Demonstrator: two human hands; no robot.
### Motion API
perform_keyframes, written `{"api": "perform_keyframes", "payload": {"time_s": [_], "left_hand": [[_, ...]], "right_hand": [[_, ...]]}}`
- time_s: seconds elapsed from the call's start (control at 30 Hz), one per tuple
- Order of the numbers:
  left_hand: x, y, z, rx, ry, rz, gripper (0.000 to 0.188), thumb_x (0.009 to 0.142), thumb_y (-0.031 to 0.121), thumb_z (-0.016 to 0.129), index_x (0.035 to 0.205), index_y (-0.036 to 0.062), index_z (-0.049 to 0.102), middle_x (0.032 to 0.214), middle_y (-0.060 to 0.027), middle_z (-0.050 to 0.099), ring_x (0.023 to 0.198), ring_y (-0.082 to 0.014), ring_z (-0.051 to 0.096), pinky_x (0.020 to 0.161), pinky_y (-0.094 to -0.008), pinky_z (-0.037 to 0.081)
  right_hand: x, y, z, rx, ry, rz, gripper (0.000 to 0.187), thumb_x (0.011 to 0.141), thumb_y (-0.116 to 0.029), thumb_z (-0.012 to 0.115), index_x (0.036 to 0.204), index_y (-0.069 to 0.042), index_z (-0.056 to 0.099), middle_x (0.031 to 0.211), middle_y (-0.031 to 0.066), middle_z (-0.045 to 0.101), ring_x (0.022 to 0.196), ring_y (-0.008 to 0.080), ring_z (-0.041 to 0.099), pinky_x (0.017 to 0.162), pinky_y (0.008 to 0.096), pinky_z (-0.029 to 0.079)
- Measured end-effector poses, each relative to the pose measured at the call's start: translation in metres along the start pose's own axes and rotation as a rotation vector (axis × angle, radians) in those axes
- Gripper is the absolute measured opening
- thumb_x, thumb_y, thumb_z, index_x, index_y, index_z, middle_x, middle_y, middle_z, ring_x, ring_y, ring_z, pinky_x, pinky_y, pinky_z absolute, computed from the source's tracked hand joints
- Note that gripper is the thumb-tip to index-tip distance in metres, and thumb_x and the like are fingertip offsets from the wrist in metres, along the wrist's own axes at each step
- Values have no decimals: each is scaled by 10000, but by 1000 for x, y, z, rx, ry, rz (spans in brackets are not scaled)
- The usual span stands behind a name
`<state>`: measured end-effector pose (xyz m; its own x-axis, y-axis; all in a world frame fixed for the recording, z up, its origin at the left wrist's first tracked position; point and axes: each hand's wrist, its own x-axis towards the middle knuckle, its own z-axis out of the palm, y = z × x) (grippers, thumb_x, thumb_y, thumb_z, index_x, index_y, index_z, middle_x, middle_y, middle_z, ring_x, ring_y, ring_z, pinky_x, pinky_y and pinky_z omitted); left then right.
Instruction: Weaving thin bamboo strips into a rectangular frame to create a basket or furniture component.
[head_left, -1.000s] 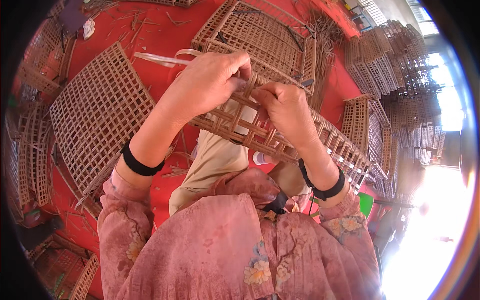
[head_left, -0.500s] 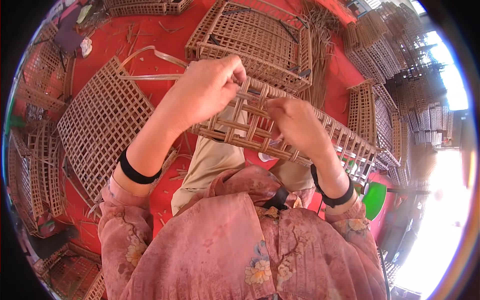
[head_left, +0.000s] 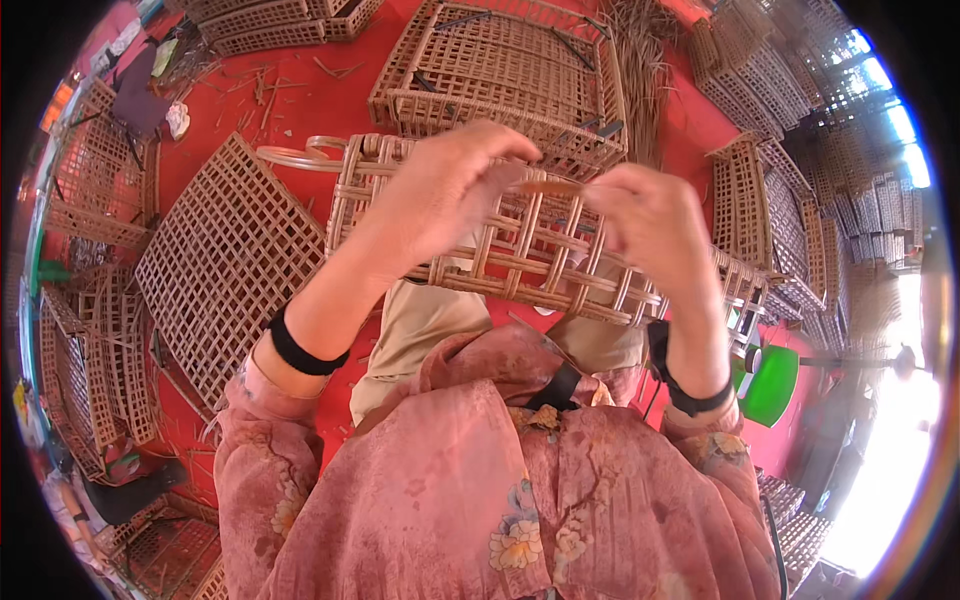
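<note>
An open-weave rattan basket (head_left: 520,262) lies across my lap, its long side tilted toward me. Above its upper edge a thin, flat rattan strip (head_left: 552,187) spans the gap between my hands. My left hand (head_left: 455,195), fingers curled, is closed at the strip's left end; it is slightly blurred and covers part of the rim. The right hand (head_left: 650,215) pinches the other end, a little higher than the weave. A pale loop of rattan (head_left: 300,156) sticks out past the basket's left end.
A flat lattice panel (head_left: 230,265) leans at the left. Beyond my knees stands a larger rattan basket (head_left: 500,75) beside a bundle of loose strips (head_left: 640,80). Stacked baskets (head_left: 745,70) rise at the right, near a green object (head_left: 772,385). Offcuts litter the red floor (head_left: 300,75).
My right hand has risen and moved right; my left has shifted right. The basket has swung to a more level position, and the loop at its left end has become shorter.
</note>
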<state>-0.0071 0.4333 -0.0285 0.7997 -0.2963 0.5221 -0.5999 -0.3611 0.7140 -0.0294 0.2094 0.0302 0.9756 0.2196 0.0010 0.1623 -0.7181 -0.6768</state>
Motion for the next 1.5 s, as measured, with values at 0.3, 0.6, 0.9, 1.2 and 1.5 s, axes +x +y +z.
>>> {"api": "perform_keyframes", "payload": {"time_s": [0.3,0.6,0.9,1.2,1.5], "left_hand": [[7,17,7,-90,-273,-458,194,918,92,687,1092,30,627,763,4,624,699,-47,552,632,-237,452],[-1,18,41,-66,-193,-401,173,898,52,697,1020,15,581,803,-61,639,727,-125,592,671,-305,493],[4,42,73,94,-85,-45,156,941,102,670,1077,37,628,987,-83,646,748,-154,658,683,-303,517],[10,55,87,-156,-231,-416,159,932,61,669,1085,40,635,755,10,628,690,-31,550,618,-233,456],[20,52,116,37,-244,-299,144,902,66,692,1002,15,601,818,-80,670,712,-128,614,665,-295,505]], "right_hand": [[-13,62,11,-270,55,-446,162,878,-101,605,880,24,708,724,127,679,627,264,671,577,397,541],[-12,62,31,-142,-74,-275,188,876,-112,621,784,45,670,754,230,658,712,348,684,652,433,541],[-57,54,-32,227,331,207,157,916,-117,667,839,19,680,592,60,616,521,139,595,524,295,472],[-61,87,-17,160,187,167,208,944,-156,607,965,29,699,676,194,657,629,307,673,614,409,526],[-47,89,-19,-203,26,105,288,941,-160,510,1057,16,707,718,233,664,703,387,682,698,488,521]]}}
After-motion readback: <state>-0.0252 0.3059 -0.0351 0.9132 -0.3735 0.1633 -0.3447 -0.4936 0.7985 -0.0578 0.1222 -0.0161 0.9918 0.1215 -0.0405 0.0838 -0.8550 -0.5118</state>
